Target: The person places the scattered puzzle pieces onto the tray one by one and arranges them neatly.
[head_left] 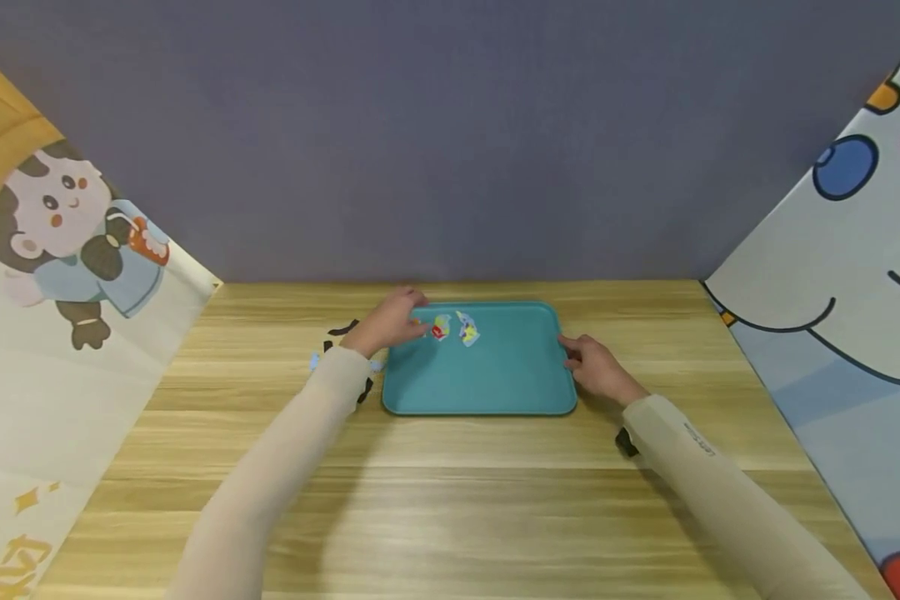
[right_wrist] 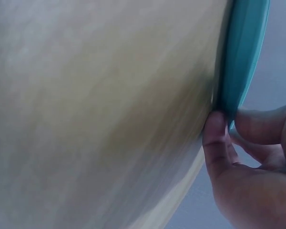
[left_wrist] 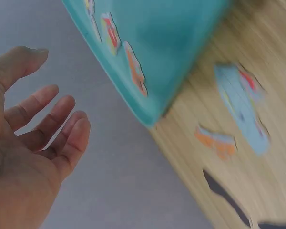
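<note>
A teal tray [head_left: 487, 379] lies on the wooden table. My right hand [head_left: 598, 368] pinches its right rim between thumb and fingers, as the right wrist view shows close up. Over the tray's far left corner is my left hand [head_left: 396, 320], palm showing and fingers loosely spread, with nothing in it in the left wrist view. Along the tray's far side sit small flat cut-outs: an orange one [left_wrist: 135, 69], a red and yellow-green one [head_left: 441, 327] and a yellow and purple one [head_left: 468, 330].
Left of the tray, more cut-outs lie on the table: a light blue one [left_wrist: 240, 107], a short orange one [left_wrist: 216, 142] and several black strips [left_wrist: 224, 194]. A grey wall [head_left: 450, 150] stands behind the table, with cartoon-printed panels [head_left: 817, 275] at both sides.
</note>
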### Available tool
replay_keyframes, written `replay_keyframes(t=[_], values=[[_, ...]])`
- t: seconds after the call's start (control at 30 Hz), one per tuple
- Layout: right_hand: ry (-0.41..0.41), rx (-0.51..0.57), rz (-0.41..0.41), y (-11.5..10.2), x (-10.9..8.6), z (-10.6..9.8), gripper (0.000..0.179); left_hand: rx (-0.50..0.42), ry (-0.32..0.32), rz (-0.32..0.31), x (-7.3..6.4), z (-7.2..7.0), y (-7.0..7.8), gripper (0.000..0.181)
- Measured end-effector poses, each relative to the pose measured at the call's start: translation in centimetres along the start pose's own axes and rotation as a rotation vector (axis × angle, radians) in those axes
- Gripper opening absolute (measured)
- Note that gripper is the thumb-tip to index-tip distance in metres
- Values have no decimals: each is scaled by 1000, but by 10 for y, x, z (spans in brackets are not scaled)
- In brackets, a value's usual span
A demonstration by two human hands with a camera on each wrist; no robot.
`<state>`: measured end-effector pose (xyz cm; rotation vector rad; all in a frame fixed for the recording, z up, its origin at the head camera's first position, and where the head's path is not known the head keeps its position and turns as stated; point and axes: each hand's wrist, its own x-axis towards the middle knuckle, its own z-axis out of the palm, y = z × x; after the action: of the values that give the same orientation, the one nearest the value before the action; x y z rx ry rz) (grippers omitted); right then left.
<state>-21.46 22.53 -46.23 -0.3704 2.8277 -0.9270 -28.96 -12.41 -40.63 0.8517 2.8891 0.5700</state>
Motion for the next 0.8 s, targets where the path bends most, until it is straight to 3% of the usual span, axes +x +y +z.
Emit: replay_keyframes(t=[0.27,0.4,0.8], values=[[-11,3,-15,1,0,0,47,24,61,36,-26,-12,-15,43],[-6,5,-13,2,0,0,47,40,61,38,-36,-16,-23,43],[15,-12,-41,5,1,1,47,58,40,-47,-70,-18,-50,43]])
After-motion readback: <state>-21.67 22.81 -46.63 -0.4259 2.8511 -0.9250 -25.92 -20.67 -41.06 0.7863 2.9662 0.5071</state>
